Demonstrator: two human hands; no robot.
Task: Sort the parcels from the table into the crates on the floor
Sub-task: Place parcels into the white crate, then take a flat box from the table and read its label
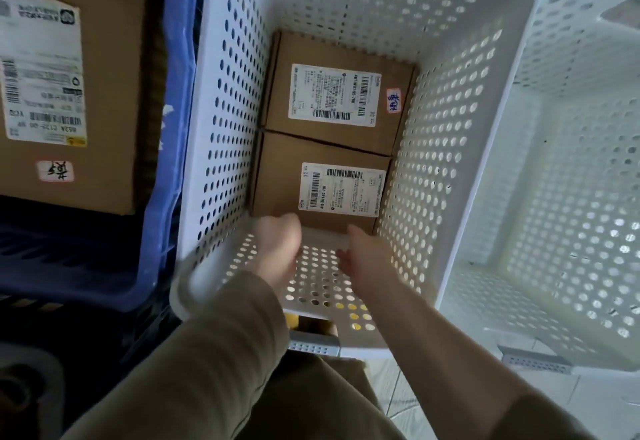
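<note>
Two brown cardboard parcels with white labels lie side by side on the bottom of the middle white perforated crate (221, 100): the far parcel (337, 93) and the near parcel (318, 185). My left hand (277, 249) and my right hand (363, 254) are both inside this crate, just at the near parcel's near edge. Both hands are blurred. Their fingers look loose and hold nothing. Whether the fingertips touch the box I cannot tell. A larger labelled parcel (69, 93) sits in the blue crate (166, 162) on the left.
Another white perforated crate (571, 197) stands to the right with nothing visible in it. Pale floor tiles (433, 391) show at the bottom right. A dark object lies at the bottom left corner.
</note>
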